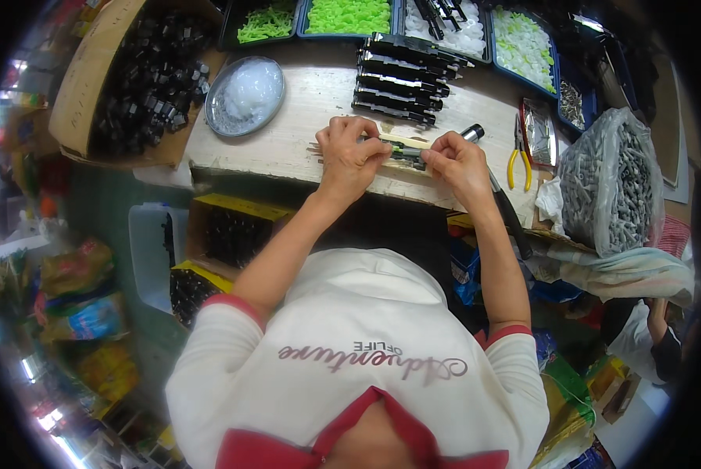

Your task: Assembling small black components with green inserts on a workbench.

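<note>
By the left side of the desk (311, 90), a round dish (241, 132) is holding a whitish substance. Near the front edge, my left hand (352, 155) is pinching, thumb and fingers together, apparently on the left end of a slim dark-and-green part (405, 153); a pale strip (406, 141) is lying just beyond. My right hand (460, 162) is apparently clamping its right end. I'm judging that level ends and light, even pressure are suiting this thin piece. Farther right, yellow-handled pliers (518, 146) are lying.
</note>
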A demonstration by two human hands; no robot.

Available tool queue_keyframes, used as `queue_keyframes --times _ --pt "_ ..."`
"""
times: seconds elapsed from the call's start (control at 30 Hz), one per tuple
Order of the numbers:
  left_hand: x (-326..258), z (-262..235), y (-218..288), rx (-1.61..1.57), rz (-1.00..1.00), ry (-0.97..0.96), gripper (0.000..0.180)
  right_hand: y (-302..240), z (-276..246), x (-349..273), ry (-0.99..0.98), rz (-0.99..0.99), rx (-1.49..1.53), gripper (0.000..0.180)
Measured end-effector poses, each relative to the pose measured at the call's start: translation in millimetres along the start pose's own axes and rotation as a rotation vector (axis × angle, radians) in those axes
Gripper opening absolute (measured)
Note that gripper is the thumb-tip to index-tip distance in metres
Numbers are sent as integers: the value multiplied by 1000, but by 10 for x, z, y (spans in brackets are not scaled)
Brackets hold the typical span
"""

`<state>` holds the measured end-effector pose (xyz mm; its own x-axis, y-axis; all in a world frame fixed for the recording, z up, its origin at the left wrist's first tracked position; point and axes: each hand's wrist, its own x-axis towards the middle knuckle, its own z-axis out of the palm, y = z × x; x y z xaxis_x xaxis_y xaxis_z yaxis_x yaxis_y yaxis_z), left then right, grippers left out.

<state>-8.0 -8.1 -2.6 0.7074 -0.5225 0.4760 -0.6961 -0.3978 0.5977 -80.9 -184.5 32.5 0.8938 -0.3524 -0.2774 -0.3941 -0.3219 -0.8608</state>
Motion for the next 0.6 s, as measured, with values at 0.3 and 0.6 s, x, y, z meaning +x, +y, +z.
queue_keyframes --times 0.3,0.6 --pt "-2 -5 -9 1 9 -10 10 -53 -79 125 -58 114 -76 26" --pt "-12 -9 -15 2 15 -13 12 -107 -73 44 12 83 -382 33"
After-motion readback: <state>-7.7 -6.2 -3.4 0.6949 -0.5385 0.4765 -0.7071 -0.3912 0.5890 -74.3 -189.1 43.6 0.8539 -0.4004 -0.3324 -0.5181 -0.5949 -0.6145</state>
